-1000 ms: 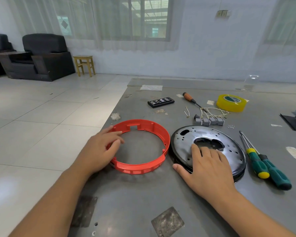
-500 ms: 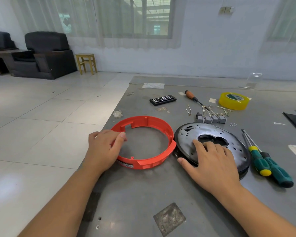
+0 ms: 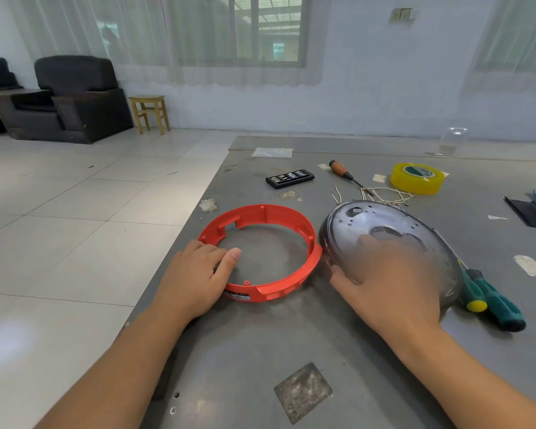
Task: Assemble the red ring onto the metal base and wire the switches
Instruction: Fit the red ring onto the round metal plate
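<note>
Red plastic ring (image 3: 260, 249) stays flat, gripped by left hand (image 3: 192, 274); round metal base (image 3: 384, 243) now tilted up, right hand (image 3: 387, 283) grasping its near rim

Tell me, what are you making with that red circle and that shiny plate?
A person is putting parts together at a grey table. The left hand holds the red ring, which lies flat on the table. The right hand, blurred, grips the metal base by its near edge and has it tipped up beside the ring. The ring is not on the base yet. Screwdrivers, yellow tape and loose wires lie nearby.
</note>
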The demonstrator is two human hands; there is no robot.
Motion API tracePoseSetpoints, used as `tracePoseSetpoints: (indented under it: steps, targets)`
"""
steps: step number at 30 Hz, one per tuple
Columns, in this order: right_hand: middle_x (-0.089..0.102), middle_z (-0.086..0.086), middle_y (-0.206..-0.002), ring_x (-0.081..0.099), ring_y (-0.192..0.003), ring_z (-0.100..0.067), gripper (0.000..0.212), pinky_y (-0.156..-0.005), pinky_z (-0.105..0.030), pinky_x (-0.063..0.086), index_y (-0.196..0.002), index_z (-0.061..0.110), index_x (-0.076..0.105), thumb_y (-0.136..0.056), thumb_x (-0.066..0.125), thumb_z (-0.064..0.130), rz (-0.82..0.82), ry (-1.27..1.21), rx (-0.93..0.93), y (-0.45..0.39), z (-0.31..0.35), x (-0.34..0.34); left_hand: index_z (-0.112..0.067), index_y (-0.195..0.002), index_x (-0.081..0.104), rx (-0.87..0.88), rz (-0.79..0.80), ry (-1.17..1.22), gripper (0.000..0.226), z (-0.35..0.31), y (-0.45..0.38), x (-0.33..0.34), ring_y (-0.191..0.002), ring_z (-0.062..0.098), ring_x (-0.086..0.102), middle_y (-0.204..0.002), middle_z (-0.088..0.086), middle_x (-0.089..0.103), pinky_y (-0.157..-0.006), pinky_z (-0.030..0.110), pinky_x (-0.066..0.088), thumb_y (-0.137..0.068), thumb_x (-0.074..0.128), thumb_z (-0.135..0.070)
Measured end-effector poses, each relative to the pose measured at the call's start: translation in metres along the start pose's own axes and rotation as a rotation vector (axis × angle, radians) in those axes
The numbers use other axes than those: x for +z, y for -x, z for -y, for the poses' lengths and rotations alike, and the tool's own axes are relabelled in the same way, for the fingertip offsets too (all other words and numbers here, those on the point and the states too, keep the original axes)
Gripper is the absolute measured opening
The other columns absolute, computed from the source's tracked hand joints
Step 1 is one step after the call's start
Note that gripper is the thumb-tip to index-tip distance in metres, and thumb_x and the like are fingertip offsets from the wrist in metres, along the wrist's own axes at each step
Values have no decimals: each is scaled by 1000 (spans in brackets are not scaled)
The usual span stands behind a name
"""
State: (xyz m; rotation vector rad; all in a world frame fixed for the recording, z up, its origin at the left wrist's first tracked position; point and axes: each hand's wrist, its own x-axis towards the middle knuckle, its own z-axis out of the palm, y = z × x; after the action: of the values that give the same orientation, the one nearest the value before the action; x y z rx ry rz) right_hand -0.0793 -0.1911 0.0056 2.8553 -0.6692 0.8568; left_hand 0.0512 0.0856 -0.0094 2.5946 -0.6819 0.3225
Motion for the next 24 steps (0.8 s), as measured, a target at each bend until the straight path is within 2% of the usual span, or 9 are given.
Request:
tracePoseSetpoints:
  steps: [4,8,12,15,17,19,20,22,24]
  targets:
    - [63,-12,-100,57,-94,-38,67,-88,-49,42,-118,18,60,-81,46,71,-53,-3,-7,-2,-4,0,-27,-94,77,-21,22,-24,88,-3,-1,1,-111,18,51,-102,-10,70,-100,41,43,-90,1,-73]
    - [64,-12,-108,57,-99,-37,69,-89,-47,43,-126,18,59,-83,45,71,-83,-64,-33,-3,-5,1,-26,-87,74,-12,18,-40,87,2,-2,-2,-100,17,50,-89,-7,63,-94,39,44,-91,2,-73]
    - [65,-9,-115,59,-105,-33,71,-91,-45,45,-133,18,58,-84,48,70,-92,-172,-144,1,3,3,-20,-78,69,31,11,-19,84,-2,-2,-1,-92,16,51,-79,-5,63,-86,39,45,-93,4,-72]
    - [66,-7,-116,60,-107,-31,71,-92,-44,47,-133,19,61,-83,54,68,-106,-228,-230,2,10,3,-17,-82,67,122,26,16,81,-13,1,0,-83,14,55,-75,-4,65,-77,44,48,-96,8,-70]
    - [67,-7,-115,62,-108,-30,71,-92,-44,48,-134,19,63,-82,55,67,-100,-244,-257,3,13,4,-18,-84,68,187,-30,116,71,-20,5,2,-75,10,61,-75,-7,68,-71,43,51,-100,18,-67]
    - [69,-7,-114,63,-108,-30,70,-91,-44,49,-133,19,66,-81,56,65,-98,-267,-264,3,13,4,-25,-87,71,221,-125,351,51,-24,9,5,-69,9,66,-81,-14,72,-67,35,54,-103,34,-57]
    - [70,-6,-114,64,-109,-29,69,-92,-44,50,-132,19,67,-81,58,65,-97,-276,-265,4,12,5,-27,-90,72,223,-190,435,42,-24,9,6,-70,7,67,-85,-16,73,-66,28,53,-104,40,-51]
    - [71,-5,-113,65,-109,-29,67,-91,-43,50,-130,20,69,-79,60,64,-92,-281,-267,4,9,5,-28,-96,74,205,-340,431,31,-21,6,7,-82,-3,65,-95,-17,74,-72,14,46,-103,47,-41]
    - [71,-5,-116,64,-111,-29,67,-91,-43,50,-129,22,69,-78,60,65,-68,-265,-271,4,7,5,-27,-111,74,157,-374,354,25,-12,0,8,-110,-5,61,-120,-19,71,-93,16,44,-101,53,-34]
